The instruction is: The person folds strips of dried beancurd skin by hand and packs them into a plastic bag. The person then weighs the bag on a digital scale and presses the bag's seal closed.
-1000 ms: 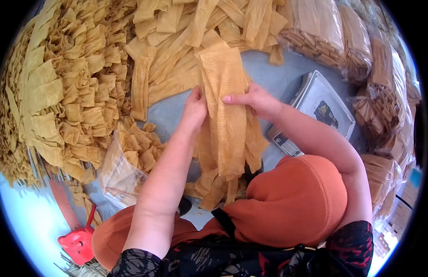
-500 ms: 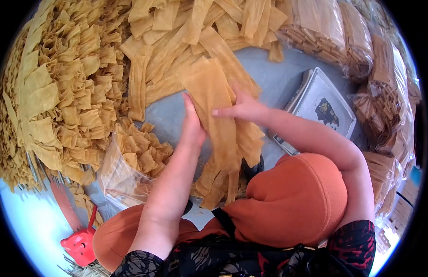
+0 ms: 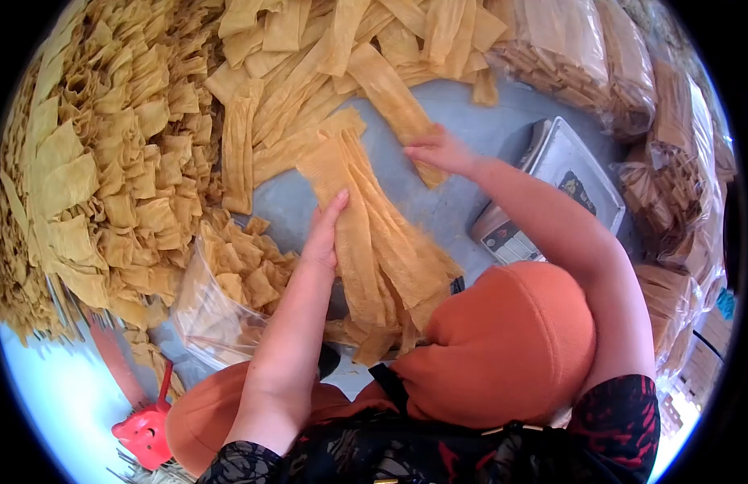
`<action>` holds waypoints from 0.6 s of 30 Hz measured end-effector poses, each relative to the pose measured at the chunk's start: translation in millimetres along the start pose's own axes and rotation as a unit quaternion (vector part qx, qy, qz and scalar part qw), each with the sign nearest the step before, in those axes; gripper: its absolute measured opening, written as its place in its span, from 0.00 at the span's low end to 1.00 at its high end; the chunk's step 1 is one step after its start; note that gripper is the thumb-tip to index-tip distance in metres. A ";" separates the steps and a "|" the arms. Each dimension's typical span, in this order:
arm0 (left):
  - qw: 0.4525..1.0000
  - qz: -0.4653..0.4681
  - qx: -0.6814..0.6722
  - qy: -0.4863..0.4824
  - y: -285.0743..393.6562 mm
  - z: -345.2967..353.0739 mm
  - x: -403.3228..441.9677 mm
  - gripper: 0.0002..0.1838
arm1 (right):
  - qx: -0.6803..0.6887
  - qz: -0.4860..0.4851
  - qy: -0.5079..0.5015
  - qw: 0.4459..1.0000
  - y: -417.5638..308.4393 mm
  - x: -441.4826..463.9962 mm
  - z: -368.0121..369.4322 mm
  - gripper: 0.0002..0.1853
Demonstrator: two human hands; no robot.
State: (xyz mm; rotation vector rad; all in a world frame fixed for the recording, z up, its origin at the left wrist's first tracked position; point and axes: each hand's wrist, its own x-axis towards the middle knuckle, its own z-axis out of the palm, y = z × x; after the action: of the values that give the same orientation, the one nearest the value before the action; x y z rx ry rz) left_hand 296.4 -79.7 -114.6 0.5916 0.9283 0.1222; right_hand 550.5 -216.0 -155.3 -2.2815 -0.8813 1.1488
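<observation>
My left hand [image 3: 324,230] is closed on a bundle of long, tan, wrinkled tofu skin strips [image 3: 366,218], with the thumb on top and the fingers hidden underneath. The bundle hangs down between my knees, its lower ends fanned out. To the right, my right hand [image 3: 440,152] is over the lower part of a single tofu skin strip [image 3: 390,89], fingers bent together on it; slight blur covers the fingertips. That strip's upper end rests against a heap of similar strips [image 3: 297,89] on the grey surface [image 3: 471,121].
A metal-topped scale [image 3: 580,181] stands at the right. Plastic-wrapped packs [image 3: 551,48] line the back right. A tall stack of folded sheets [image 3: 140,161] fills the left, beside a clear bag [image 3: 221,319] of pieces. A red plastic object [image 3: 148,436] is low on the left.
My right hand has left the bundle and moved right onto the single strip, whose lower end has shifted left. My left hand has lowered slightly with the bundle, now more fanned out.
</observation>
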 end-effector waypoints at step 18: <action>0.961 -0.007 -0.263 -0.087 8.1 -35.4 -6.8 0.30 | 0.448 0.054 -0.226 0.863 -29.4 -58.1 17.4 0.37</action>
State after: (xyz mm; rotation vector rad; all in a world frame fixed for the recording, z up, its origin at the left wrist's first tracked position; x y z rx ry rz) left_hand 265.8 -60.2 -121.6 0.0993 0.6893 0.2893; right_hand 499.7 -234.7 -115.0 -1.3201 -0.2307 1.7172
